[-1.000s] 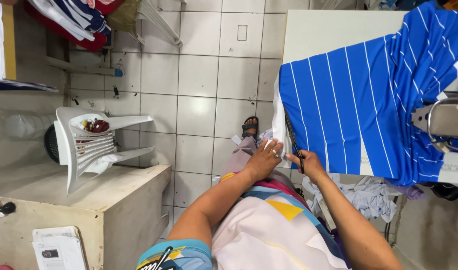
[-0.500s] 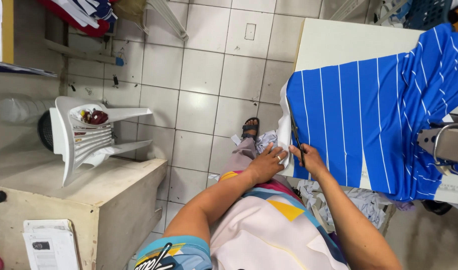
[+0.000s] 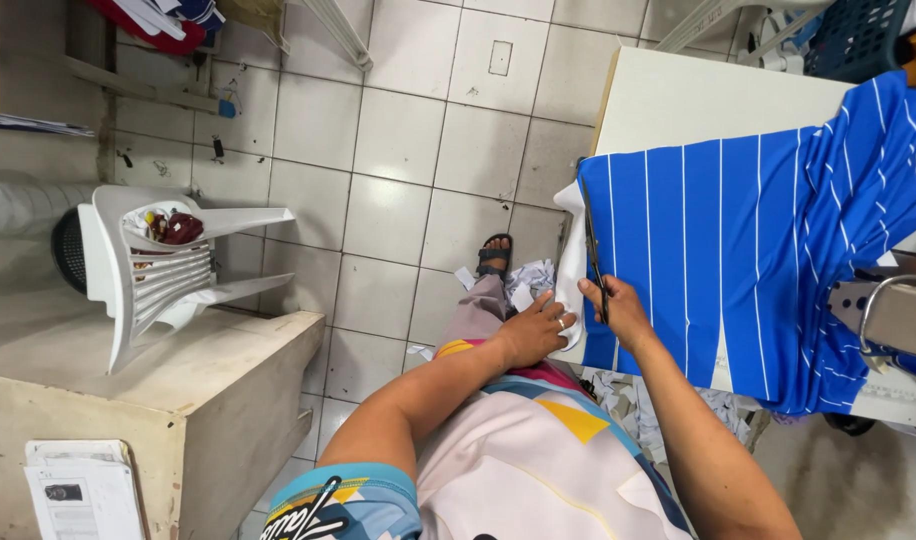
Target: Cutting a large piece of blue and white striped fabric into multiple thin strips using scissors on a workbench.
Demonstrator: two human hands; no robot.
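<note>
**Scissors run up the striped edge**

Closer now than a second ago, the view has swung right and the blue striped cloth (image 3: 738,250) fills more of it. It lies spread over the white desk (image 3: 678,95), its near edge hanging off. Right hand (image 3: 618,312) is closed around the scissors (image 3: 591,245), blades along that edge. Left hand (image 3: 533,330) lies flat, fingers pinching the white strip (image 3: 570,270). Trimming looks mid-run; next cut needs the strip kept taut.
</note>
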